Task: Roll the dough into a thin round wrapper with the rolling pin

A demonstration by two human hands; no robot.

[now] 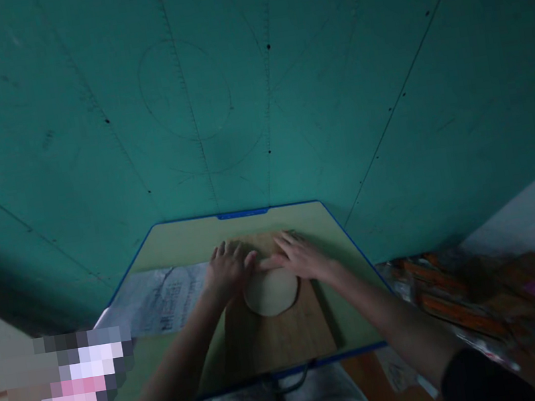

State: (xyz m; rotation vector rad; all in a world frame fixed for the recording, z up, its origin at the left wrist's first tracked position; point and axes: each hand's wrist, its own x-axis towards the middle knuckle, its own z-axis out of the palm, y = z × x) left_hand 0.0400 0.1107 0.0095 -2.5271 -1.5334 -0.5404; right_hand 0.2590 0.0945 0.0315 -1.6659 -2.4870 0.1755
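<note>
A pale, round sheet of dough [272, 292] lies flat on a wooden cutting board [281, 339]. Across its far edge is a light wooden rolling pin [268, 265], of which only a short middle part shows. My left hand [229, 268] is over the pin's left end, thumb pointing inward. Over the right end rests my right hand [300, 254], its fingers reaching forward. Both palms cover the pin's ends, so how tightly the fingers wrap it is hard to see in the dim light.
The board sits on a small pale-green table [192, 232] with a blue rim. A printed plastic sheet [162, 300] lies at its left. Behind stands a green wall [232, 98]. Cardboard and wrapped packages [464, 305] are piled at the right. A blurred-out patch covers the lower left.
</note>
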